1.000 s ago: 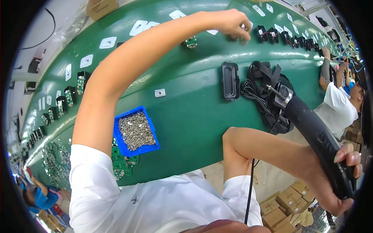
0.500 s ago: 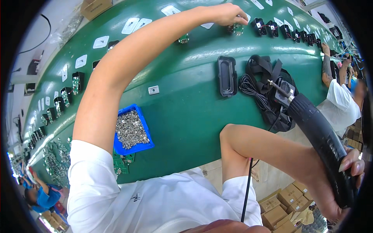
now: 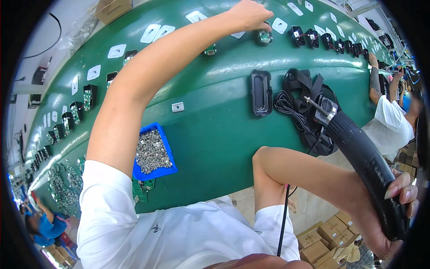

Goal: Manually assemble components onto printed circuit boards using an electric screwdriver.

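My left arm stretches across the green table to the far side. There my left hand [image 3: 251, 17] has its thumb and fingers closed at the top edge of a small green circuit board [image 3: 265, 37], which stands slightly blurred. Another green circuit board [image 3: 210, 50] is to its left, partly behind my forearm. At the right, the fingers of my right hand [image 3: 401, 190] wrap round the thick black body of an electric screwdriver [image 3: 365, 150]. Its metal tip points up and left, above a bundle of black straps and cable [image 3: 298, 96].
A blue tray [image 3: 165, 144] of small metal parts sits by my left upper arm, a small metal plate [image 3: 178, 107] beyond it. A black oblong tray [image 3: 261, 92] lies mid-table. Black housings [image 3: 297, 36] and white covers [image 3: 280, 25] line the far edge. A co-worker [image 3: 389, 114] is at right.
My left hand has shifted left along the far side, and the circuit board at its fingers has moved left with it. The screwdriver has stayed in my right hand.
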`<action>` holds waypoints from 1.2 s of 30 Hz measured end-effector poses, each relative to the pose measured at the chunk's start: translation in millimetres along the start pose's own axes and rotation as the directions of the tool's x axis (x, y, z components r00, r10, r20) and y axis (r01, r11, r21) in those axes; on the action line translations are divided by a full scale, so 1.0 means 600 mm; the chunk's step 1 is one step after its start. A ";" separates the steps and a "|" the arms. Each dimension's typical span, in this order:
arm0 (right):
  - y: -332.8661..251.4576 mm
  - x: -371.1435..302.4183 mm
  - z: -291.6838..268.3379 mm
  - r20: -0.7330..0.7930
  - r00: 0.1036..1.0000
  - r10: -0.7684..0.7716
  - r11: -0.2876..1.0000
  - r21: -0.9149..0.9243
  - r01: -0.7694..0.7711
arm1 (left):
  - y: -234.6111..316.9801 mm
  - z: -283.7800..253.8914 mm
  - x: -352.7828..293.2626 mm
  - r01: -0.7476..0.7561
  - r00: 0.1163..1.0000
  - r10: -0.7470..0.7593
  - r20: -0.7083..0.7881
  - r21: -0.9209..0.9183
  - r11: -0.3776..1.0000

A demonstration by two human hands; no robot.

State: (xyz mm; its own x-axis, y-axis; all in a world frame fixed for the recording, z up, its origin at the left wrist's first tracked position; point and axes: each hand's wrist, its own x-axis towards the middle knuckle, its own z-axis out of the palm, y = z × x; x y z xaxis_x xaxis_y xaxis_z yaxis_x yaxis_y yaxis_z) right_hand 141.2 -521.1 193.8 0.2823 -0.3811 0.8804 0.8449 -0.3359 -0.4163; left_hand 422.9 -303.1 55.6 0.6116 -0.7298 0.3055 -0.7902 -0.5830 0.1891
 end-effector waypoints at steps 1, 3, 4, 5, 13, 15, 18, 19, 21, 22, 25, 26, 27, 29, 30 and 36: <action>0.001 0.001 0.005 0.025 0.999 0.024 0.999 0.048 -0.025 | -0.005 -0.003 -0.001 0.005 1.000 -0.005 -0.009 0.016 1.000; 0.000 -0.001 0.024 -0.021 0.996 0.082 0.992 0.098 -0.079 | -0.016 -0.004 -0.002 0.005 1.000 -0.004 -0.029 0.037 0.999; 0.010 -0.002 0.050 -0.020 0.996 0.086 0.991 0.108 -0.083 | -0.024 -0.008 -0.016 0.017 0.999 -0.015 -0.031 0.057 0.998; 0.021 0.004 0.088 -0.157 0.988 -0.005 0.985 0.171 0.032 | -0.029 -0.009 -0.023 0.017 0.999 -0.014 -0.043 0.069 0.997; 0.295 0.069 0.061 0.294 0.956 0.015 0.991 0.123 -0.053 | 0.130 -0.238 -0.331 0.088 0.880 -0.136 0.456 0.126 0.988; 0.356 0.058 0.105 0.020 0.984 -0.177 0.984 0.010 0.177 | 0.163 -0.254 -0.381 0.115 0.750 -0.098 0.654 0.016 0.993; 0.456 0.051 0.131 -0.049 0.999 0.001 0.979 0.203 0.009 | 0.211 -0.211 -0.489 0.198 0.756 -0.178 0.630 0.039 0.979; 0.472 0.044 0.137 -0.053 0.998 0.015 0.980 0.200 -0.004 | 0.222 -0.191 -0.506 0.201 0.747 -0.178 0.641 0.038 0.979; 0.504 0.030 0.144 -0.180 0.978 0.104 0.995 0.029 -0.100 | 0.238 -0.163 -0.527 0.243 0.832 -0.269 0.485 0.116 0.963; 0.534 0.028 0.137 -0.182 0.977 0.113 0.994 0.020 -0.111 | 0.243 -0.155 -0.532 0.241 0.827 -0.263 0.497 0.110 0.964; 0.653 0.042 0.068 -0.105 0.982 0.157 0.936 0.334 -0.114 | 0.249 -0.130 -0.548 0.333 0.876 -0.328 0.353 0.049 0.942; 0.674 0.038 0.064 -0.080 0.982 0.174 0.885 0.449 -0.120 | 0.251 -0.130 -0.552 0.374 0.879 -0.368 0.302 0.041 0.927; 0.668 0.027 0.075 -0.079 0.980 0.181 0.884 0.449 -0.127 | 0.252 -0.127 -0.557 0.378 0.876 -0.371 0.308 0.040 0.925; 0.649 0.002 0.108 -0.240 0.954 0.181 0.941 0.323 -0.098 | 0.254 -0.124 -0.565 0.434 0.863 -0.424 0.273 0.027 0.900; 0.637 -0.006 0.125 -0.316 0.934 0.169 0.963 0.256 -0.087 | 0.256 -0.121 -0.568 0.462 0.856 -0.451 0.251 0.018 0.887; 0.766 0.050 0.033 -0.048 0.997 0.062 0.953 0.299 -0.045 | 0.259 -0.101 -0.572 0.520 0.844 -0.510 0.169 -0.019 0.854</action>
State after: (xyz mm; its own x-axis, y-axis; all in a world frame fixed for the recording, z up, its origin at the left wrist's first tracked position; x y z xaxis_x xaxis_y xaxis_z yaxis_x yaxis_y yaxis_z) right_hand 547.1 -669.8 33.2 0.3118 -0.4417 0.8413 0.9287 -0.0456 -0.3681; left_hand 87.9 -121.3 36.7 0.9254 -0.3789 0.0034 -0.3576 -0.8704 0.3383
